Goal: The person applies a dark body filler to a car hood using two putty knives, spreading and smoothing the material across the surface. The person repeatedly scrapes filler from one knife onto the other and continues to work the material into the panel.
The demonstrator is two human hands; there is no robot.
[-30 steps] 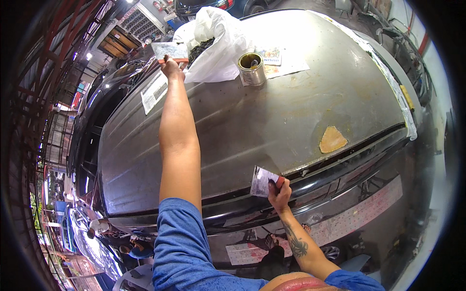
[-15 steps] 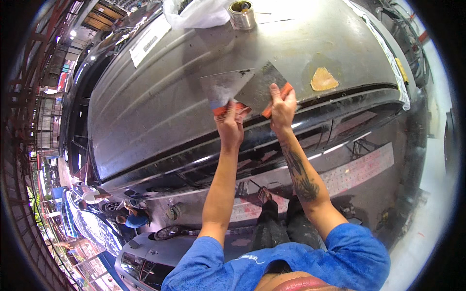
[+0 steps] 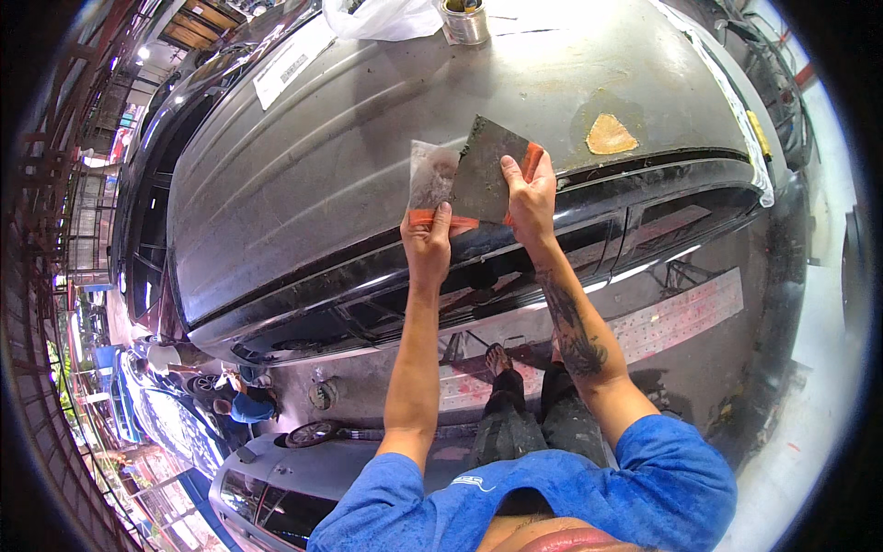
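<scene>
My left hand [image 3: 428,247] pinches a putty spreader [image 3: 430,175] by its orange edge, thumb on top; its pale metal blade points away from me and is smeared. My right hand [image 3: 531,204] grips a second putty spreader [image 3: 486,170], darker and with an orange edge on its right, tilted so its blade meets or overlaps the left one. Dark residue clings to its far left edge. Both are held above the near side of a dull grey car roof [image 3: 322,175]. To the right, a tan triangular patch [image 3: 611,135] lies on the roof inside a darker stain.
An open metal can [image 3: 465,23] and a white plastic bag [image 3: 382,18] sit on the roof's far part, beside a white printed sheet [image 3: 292,69]. Below me is a perforated plank [image 3: 681,324]. A grey car [image 3: 349,465] and a crouching person in blue [image 3: 250,405] are at lower left.
The right spreader has turned, its far corner swinging left. The left one has turned more upright, and its blade now shows narrower. Both hands still hold their spreaders.
</scene>
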